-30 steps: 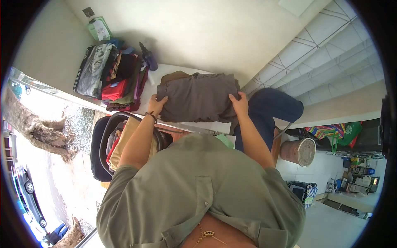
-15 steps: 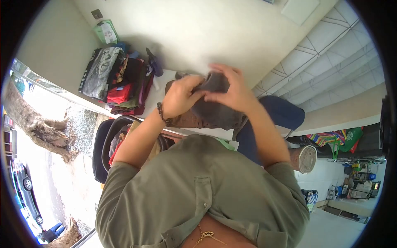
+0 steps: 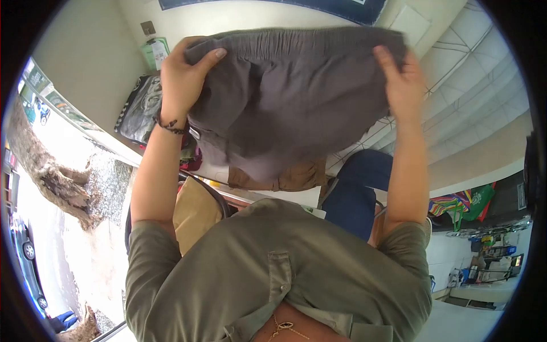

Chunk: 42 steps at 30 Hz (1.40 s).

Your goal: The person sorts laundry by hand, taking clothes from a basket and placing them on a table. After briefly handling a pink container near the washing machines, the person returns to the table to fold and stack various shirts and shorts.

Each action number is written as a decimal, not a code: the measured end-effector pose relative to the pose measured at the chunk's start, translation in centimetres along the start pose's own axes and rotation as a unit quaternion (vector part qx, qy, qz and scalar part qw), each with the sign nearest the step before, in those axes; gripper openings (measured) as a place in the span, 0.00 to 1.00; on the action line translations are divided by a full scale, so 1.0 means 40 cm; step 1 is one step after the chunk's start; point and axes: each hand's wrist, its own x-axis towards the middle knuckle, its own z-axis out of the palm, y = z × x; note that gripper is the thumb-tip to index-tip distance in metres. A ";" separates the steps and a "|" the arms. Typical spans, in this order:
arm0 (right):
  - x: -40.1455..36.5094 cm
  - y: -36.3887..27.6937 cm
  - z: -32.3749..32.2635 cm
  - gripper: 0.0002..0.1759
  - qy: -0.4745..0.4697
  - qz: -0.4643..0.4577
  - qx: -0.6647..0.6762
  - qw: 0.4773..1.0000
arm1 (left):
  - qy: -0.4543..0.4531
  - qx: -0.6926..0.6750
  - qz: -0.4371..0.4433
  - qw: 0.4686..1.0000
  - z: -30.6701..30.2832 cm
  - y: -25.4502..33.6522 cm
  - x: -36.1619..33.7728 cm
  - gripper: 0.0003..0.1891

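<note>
Gripping the left end of a gathered waistband (image 3: 296,44), the left hand (image 3: 185,82) is clamped on a grey garment (image 3: 302,100), its thumb laid flat over the front and its fingers tucked behind the cloth. The right hand (image 3: 405,85) is closed on the opposite end, thumb pressed to the front near the top corner, the other fingers bent round the edge and slightly blurred. The hands are wide apart, with the waistband stretched between them and the rest of the garment hanging in loose folds.

The grey garment is held up in front of the person, above a white table (image 3: 310,196). A brown garment (image 3: 299,175) lies on the table beneath its lower edge; whether the two touch is hard to tell. A dark beaded bracelet (image 3: 170,126) circles the left wrist. Just beyond that wrist sits a stack of folded clothes (image 3: 142,108), partly hidden by the arm. Nearer the body, tan cloth (image 3: 196,214) rests in a dark container (image 3: 221,198) beside the left forearm.
</note>
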 end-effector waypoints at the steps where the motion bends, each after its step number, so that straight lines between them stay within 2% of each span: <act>1: -0.011 0.016 0.022 0.17 -0.011 0.007 0.014 1.000 | 0.017 0.013 0.010 1.000 -0.010 0.003 0.000 0.15; 2: -0.025 0.010 0.039 0.17 0.044 -0.017 -0.040 0.998 | 0.032 0.025 0.022 0.999 -0.020 0.006 0.002 0.15; 5: -0.057 0.021 0.083 0.17 0.121 -0.065 -0.029 0.990 | 0.105 0.020 0.028 0.994 -0.034 0.026 0.002 0.14; 8: -0.083 -0.040 0.078 0.15 0.127 -0.063 -0.011 0.990 | 0.153 0.028 0.058 0.986 -0.056 0.039 -0.015 0.11; 9: -0.086 -0.057 0.072 0.15 0.129 -0.056 -0.016 0.990 | 0.198 0.018 0.111 0.974 -0.062 0.055 -0.025 0.10; 11: -0.102 -0.091 0.110 0.13 0.202 -0.172 0.146 0.953 | 0.285 -0.004 0.218 0.933 -0.059 0.088 -0.047 0.10; 12: -0.103 -0.095 0.115 0.13 0.187 -0.192 0.146 0.952 | 0.329 -0.045 0.256 0.908 -0.039 0.083 -0.061 0.09; 13: -0.104 -0.099 0.120 0.13 0.171 -0.212 0.146 0.951 | 0.264 -0.010 0.253 0.931 -0.041 0.083 -0.062 0.09; 14: -0.106 -0.091 0.109 0.13 0.107 -0.194 0.067 0.973 | 0.197 0.026 0.248 0.948 -0.045 0.081 -0.060 0.10; 15: -0.104 -0.088 0.092 0.13 0.007 -0.122 0.078 0.989 | 0.129 0.061 0.242 0.960 -0.049 0.079 -0.055 0.10; 16: -0.101 -0.084 0.074 0.15 -0.088 -0.045 0.073 0.992 | -0.020 0.104 0.257 0.961 -0.083 0.069 -0.039 0.12; 19: -0.071 -0.037 0.028 0.17 -0.170 -0.083 -0.038 0.981 | -0.156 0.180 0.183 0.954 -0.138 0.059 -0.032 0.12; 22: -0.039 -0.080 -0.025 0.16 -0.260 -0.052 -0.141 0.954 | -0.254 0.245 0.148 0.924 -0.180 0.060 -0.021 0.14; 23: -0.032 -0.085 -0.032 0.16 -0.295 -0.041 -0.173 0.939 | -0.256 0.246 0.177 0.918 -0.176 0.059 -0.022 0.15; 25: -0.026 -0.084 -0.027 0.17 -0.323 -0.107 -0.202 0.918 | -0.257 0.249 0.235 0.904 -0.170 0.056 -0.024 0.17; 26: -0.024 -0.085 -0.021 0.17 -0.336 -0.141 -0.215 0.906 | -0.270 0.256 0.220 0.902 -0.173 0.055 -0.025 0.18; 29: -0.021 -0.135 -0.017 0.16 -0.366 -0.108 -0.233 0.894 | -0.304 0.275 0.176 0.895 -0.185 0.064 -0.024 0.21; 31: -0.018 -0.153 -0.016 0.17 -0.383 -0.116 -0.241 0.884 | -0.323 0.284 0.148 0.891 -0.194 0.073 -0.017 0.23; 34: -0.019 -0.159 -0.007 0.17 -0.384 -0.163 -0.278 0.865 | -0.290 0.330 0.248 0.863 -0.191 0.054 -0.018 0.24; 37: -0.011 -0.172 -0.001 0.14 -0.382 -0.198 -0.294 0.854 | -0.297 0.365 0.194 0.861 -0.183 0.098 -0.033 0.21; 40: 0.003 -0.201 -0.003 0.07 -0.372 -0.210 -0.279 0.860 | -0.331 0.413 0.202 0.824 -0.190 0.078 -0.029 0.15; 41: 0.008 -0.206 -0.003 0.06 -0.366 -0.213 -0.272 0.864 | -0.322 0.418 0.235 0.816 -0.198 0.070 -0.023 0.15; 42: 0.020 -0.190 -0.008 0.07 -0.371 -0.230 -0.348 0.830 | -0.312 0.423 0.269 0.807 -0.209 0.059 -0.013 0.15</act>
